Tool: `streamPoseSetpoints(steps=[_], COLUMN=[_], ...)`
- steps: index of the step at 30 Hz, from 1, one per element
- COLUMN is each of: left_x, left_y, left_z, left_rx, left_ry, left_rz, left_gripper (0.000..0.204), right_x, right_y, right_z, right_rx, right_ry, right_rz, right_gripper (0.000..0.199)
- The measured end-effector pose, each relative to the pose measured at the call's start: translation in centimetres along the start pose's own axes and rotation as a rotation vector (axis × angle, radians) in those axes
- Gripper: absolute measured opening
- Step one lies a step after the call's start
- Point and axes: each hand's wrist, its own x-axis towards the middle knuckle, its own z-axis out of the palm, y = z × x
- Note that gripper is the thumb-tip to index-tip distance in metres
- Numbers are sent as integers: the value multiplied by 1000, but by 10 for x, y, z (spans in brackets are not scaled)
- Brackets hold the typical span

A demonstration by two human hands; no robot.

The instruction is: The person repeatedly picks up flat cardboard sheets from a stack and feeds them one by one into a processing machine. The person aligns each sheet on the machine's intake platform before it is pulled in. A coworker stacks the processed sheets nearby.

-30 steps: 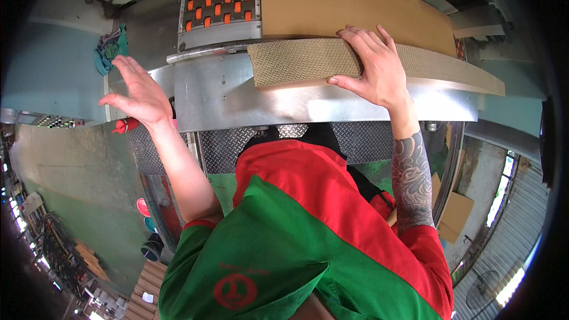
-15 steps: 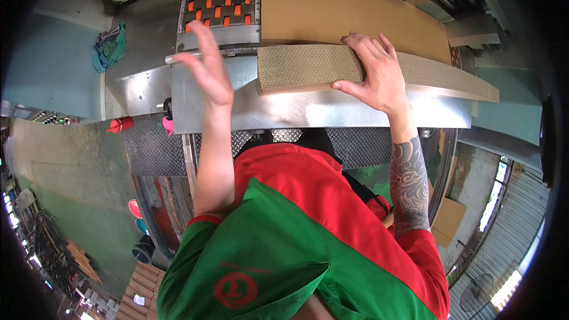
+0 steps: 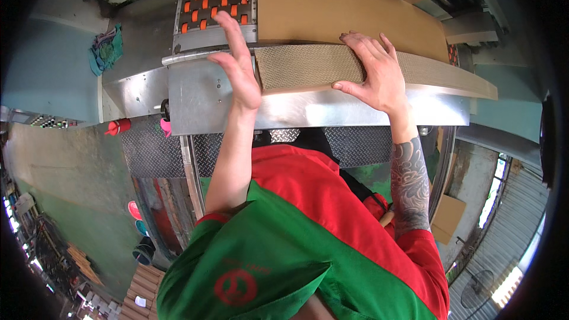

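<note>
A long stack of corrugated cardboard sheets (image 3: 311, 66) lies across the metal table (image 3: 198, 98) in front of me, its fluted edges showing. My right hand (image 3: 377, 74) grips the stack near its middle. The thumb is at the near edge and the fingers reach over to the far edge. At the stack's left end stands my left hand (image 3: 240, 74), open, fingers stretched away from me and thumb apart. Its palm side is right against that end; whether it presses there I cannot tell. Behind the stack lies a wide brown cardboard sheet (image 3: 349, 12).
Orange rollers (image 3: 214, 6) sit in a metal plate beyond my left hand. A teal cloth (image 3: 105, 50) lies on the left. A red bottle-like object (image 3: 118, 126) is by the table's left corner. Patterned metal plating (image 3: 155, 148) covers the floor below.
My left hand has moved right, from a gap beside the stack up to its left end. My right hand has stayed in place on the stack.
</note>
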Motion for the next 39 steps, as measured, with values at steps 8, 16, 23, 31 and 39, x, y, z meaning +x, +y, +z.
streamPoseSetpoints(steps=[8,16,23,31,39], left_x=[7,26,14,25,2], left_y=[27,46,-16,48,4], left_z=[-53,-82,-6,-113,-10], left_rx=[-52,-135,-69,33,-113], left_ry=[178,348,101,377,184], left_rz=[36,43,-12,72,-175], left_gripper=[114,110,109,120,111], right_x=[0,1,-1,-3,-3], right_y=[1,4,7,9,9], right_z=[1,0,-2,1,1], right_rx=[-2,-6,-11,-3,-13], right_ry=[-7,-22,-30,-16,-9], right_rz=[-8,-5,5,10,2], right_gripper=[88,89,93,95,90])
